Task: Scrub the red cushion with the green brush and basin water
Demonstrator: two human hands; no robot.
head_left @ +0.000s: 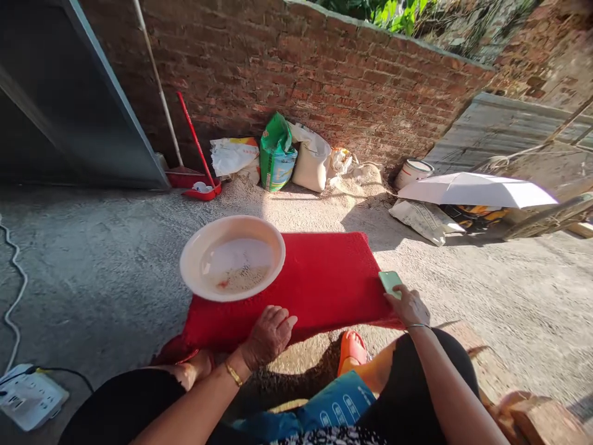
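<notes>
A red mat (319, 278) lies on the concrete ground in front of me. On its left end sits a wide cream basin (194, 256) with a thin layer of pale grain in its bottom. My left hand (269, 334) rests palm down on the mat's near edge, fingers loosely curled, holding nothing. My right hand (407, 304) is at the mat's right near corner, fingers closed on a green phone (390, 281) that lies against the mat. My feet in orange sandals (352, 349) sit just below the mat.
Against the brick wall stand several sacks (278, 154), a red dustpan and broom (199, 185), and a white bucket (414, 172). A white umbrella (477, 190) lies at right. A power strip (28, 395) and cable lie at lower left. Bricks sit at lower right.
</notes>
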